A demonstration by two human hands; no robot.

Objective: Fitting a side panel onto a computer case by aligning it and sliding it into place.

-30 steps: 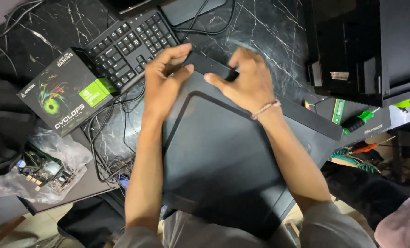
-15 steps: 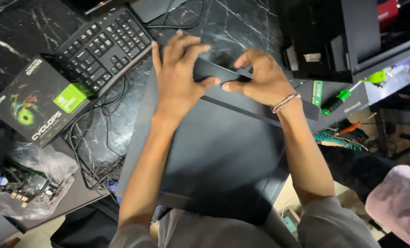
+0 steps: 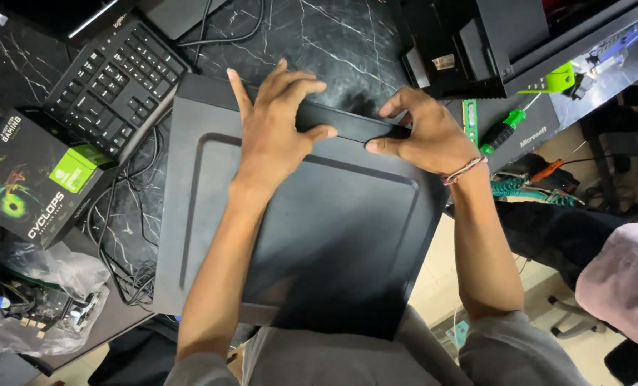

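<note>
The worktop (image 3: 333,36) is black marble with white veins. Below its edge shows a pale floor (image 3: 433,271). The light is even.

You press on a matt black metal side panel (image 3: 333,236); upper frame, the marble-look tabletop (image 3: 333,43) shines glossy; lower left, crinkled clear plastic bag (image 3: 47,300).

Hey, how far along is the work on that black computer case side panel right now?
Done: the black side panel lies flat on the case, which rests on the marble table. In hand: the left hand presses on the panel's far edge, and the right hand grips that edge. Left: no screws can be seen; the green screwdriver lies untouched beside the right hand.
</note>
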